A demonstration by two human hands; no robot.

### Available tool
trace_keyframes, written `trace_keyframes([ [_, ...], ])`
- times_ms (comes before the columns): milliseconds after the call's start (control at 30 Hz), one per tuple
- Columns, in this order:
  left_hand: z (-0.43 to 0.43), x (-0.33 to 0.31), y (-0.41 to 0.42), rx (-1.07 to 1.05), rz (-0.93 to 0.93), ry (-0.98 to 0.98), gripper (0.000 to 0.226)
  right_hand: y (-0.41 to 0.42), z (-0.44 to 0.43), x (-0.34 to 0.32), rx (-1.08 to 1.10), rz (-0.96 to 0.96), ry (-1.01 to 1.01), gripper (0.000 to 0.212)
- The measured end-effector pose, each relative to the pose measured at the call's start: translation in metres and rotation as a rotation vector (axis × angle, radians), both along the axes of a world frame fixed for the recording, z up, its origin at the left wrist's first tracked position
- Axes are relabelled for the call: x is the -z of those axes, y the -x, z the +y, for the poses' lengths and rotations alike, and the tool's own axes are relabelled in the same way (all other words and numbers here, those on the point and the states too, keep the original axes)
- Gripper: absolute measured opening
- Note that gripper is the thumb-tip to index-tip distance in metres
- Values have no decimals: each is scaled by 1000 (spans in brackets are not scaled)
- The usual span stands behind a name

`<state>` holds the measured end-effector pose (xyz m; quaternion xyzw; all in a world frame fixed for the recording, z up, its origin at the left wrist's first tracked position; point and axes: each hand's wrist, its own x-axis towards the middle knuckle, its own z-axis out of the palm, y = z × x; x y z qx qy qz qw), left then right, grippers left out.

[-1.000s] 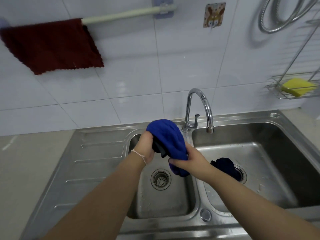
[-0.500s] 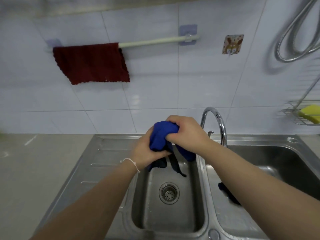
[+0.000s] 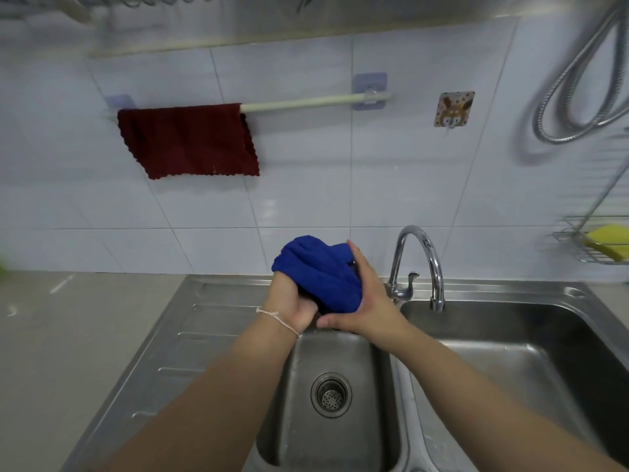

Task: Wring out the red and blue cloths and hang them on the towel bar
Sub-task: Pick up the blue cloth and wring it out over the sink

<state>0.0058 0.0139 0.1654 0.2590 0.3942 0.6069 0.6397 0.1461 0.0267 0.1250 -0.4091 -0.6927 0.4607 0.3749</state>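
A bunched blue cloth (image 3: 320, 270) is held above the back of the left sink basin (image 3: 357, 362). My left hand (image 3: 292, 301) grips its lower left part, and my right hand (image 3: 364, 301) wraps around its right side. The dark red cloth (image 3: 187, 141) hangs over the left end of the white towel bar (image 3: 306, 104) on the tiled wall. The bar's right half is bare.
A chrome tap (image 3: 422, 264) stands just right of my hands, between the two basins. The right basin (image 3: 531, 362) lies beyond it. A wire rack with a yellow sponge (image 3: 609, 240) hangs at the far right, under a metal hose (image 3: 578, 90). A rabbit-patterned hook (image 3: 454, 109) is on the wall.
The view has tilted up, so the towel bar sits lower in frame. My right hand has shifted from over the cloth to its right side, and the cloth is bunched higher.
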Motion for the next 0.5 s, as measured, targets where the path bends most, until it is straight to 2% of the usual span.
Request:
trace_keyframes([
  [33,0,0,-1,8,-36,-15,32,2,0,0,-15,36,15,123],
  [67,-1,-1,-2,5,-52,-20,26,3,-1,-1,-5,50,29,111],
  [167,0,-3,5,92,27,-58,22,3,0,-7,102,-83,2,41],
  [200,-1,-5,10,158,83,-67,24,-1,2,-7,135,-117,-11,27],
  [267,-2,1,26,300,223,-75,34,-12,8,-14,171,-98,-18,20],
  [333,-3,15,48,425,354,34,50,-20,14,-31,186,-115,-94,17],
  [433,-1,33,68,636,387,204,65,-16,22,-62,139,-224,-384,21],
  [500,4,34,67,654,368,253,63,-5,25,-77,115,-252,-625,23],
])
